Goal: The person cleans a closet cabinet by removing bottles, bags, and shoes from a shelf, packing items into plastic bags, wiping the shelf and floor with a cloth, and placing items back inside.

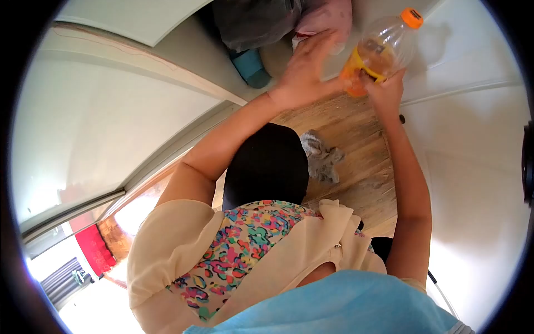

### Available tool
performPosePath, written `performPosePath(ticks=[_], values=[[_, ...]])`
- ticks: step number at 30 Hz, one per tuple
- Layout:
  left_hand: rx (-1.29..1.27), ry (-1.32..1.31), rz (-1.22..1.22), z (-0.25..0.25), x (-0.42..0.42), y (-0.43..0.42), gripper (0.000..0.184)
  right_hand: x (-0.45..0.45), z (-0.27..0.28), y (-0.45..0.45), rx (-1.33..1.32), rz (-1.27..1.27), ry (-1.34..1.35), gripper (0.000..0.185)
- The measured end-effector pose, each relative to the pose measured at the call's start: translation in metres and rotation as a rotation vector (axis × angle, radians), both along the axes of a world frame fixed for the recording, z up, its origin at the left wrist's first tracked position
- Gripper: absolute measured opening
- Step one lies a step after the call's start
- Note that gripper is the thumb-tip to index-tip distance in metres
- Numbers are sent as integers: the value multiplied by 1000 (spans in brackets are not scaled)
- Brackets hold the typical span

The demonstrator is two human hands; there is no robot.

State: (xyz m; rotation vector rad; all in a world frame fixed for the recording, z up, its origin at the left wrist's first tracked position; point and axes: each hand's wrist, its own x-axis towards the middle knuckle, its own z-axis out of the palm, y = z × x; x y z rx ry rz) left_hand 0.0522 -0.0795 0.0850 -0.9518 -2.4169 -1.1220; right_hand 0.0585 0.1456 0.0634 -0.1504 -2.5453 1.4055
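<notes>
My right hand [387, 92] is wrapped round the lower part of a clear plastic bottle [396, 42]. The bottle tilts up and to the right, with an orange cap on top, a yellow label and something orange near its base. My left hand [306, 75] is spread, its fingers stretched up beside a pink bag [328, 21] and slightly blurred. Its thumb points at the bottle's bottom end; whether it touches the bottle, I cannot tell.
Beside the pink bag are a dark grey bag [253, 22] and a blue item [251, 68] inside an open cupboard. A white cupboard door [117, 106] stands on the left, a white wall [467, 133] on the right. A crumpled grey cloth [322, 157] lies on the wooden floor [364, 145].
</notes>
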Motion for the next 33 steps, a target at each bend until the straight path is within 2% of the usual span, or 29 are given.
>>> performPosePath(ticks=[2, 3, 5, 6, 8, 11, 12, 14, 15, 17, 19, 21, 23, 24, 26, 27, 29, 31, 32, 33], values=[[36, -322, 131, -54, -19, -8, 86, -27, -11, 8, 157, -62, 140, 88], [28, -336, 129, -80, -26, -13, 86, -39, -19, 12, 151, -64, 126, 88], [32, -744, 228, -115, -37, -17, 83, -70, -35, 21, 150, -129, 261, 82], [23, -748, 227, -115, -37, -16, 83, -87, -46, 24, 144, -133, 255, 82], [-5, -941, 166, -115, -36, -14, 84, -105, -60, 22, 126, -108, 440, 85], [-27, -971, 187, -125, -42, -12, 86, -110, -51, 18, 104, -3, 305, 83], [-32, -978, 193, -122, -42, -10, 86, -114, -63, 19, 101, -8, 302, 83], [259, -1291, 136, -115, -38, -7, 84, -123, -92, 21, 391, -273, 388, 78], [256, -1295, 132, -125, -39, -5, 84, -112, -84, 16, 393, -277, 384, 78], [487, -1235, 349, -147, -43, -1, 82, -85, -72, 4, 226, -290, 286, 77], [478, -1261, 298, -146, -45, -3, 78, -68, -126, -9, 100, -358, 247, 72], [467, -1282, 251, -151, -48, -7, 73, -52, -161, -35, -409, -66, -59, 66], [358, -1418, -14, -168, -46, -9, 54, -29, -111, -72, -140, 15, -331, 63], [355, -1419, -16, -161, -42, -9, 54, -29, -117, -77, -142, 12, -331, 63], [320, -1308, 4, -144, -37, -14, 36, -34, -134, -88, -132, 132, -318, 55], [321, -1308, 12, -135, -32, -15, 36, -31, -131, -87, -134, 138, -319, 55], [290, -1352, 58, -118, -27, -19, 38, -26, -124, -76, -78, 235, -238, 36], [300, -1382, 140, -107, -28, -23, 42, -18, -111, -57, -22, 212, -192, 29], [306, -1408, 219, -106, -28, -27, 46, -13, -104, -47, 34, 186, -143, 23], [311, -1409, 222, -125, -35, -34, 46, -10, -99, -37, 36, 190, -144, 23]])
